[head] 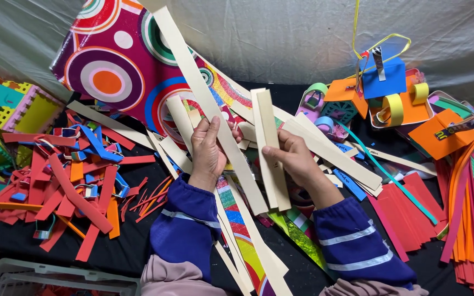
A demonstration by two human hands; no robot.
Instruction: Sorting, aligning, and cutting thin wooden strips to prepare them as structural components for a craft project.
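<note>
Left hand (pixel 207 153) is curled around a long cream strip (pixel 204 98) that runs diagonally up past the circle-print sheet (pixel 113 66). Right hand (pixel 294 159) grips a short cream pair (pixel 270 148), upright, just right of the long strip w/ a small gap between. Red strips (pixel 67 192) piled well left of the hands, orange cutouts (pixel 412 107) up right, all on the dark surface (pixel 133 246).
</note>
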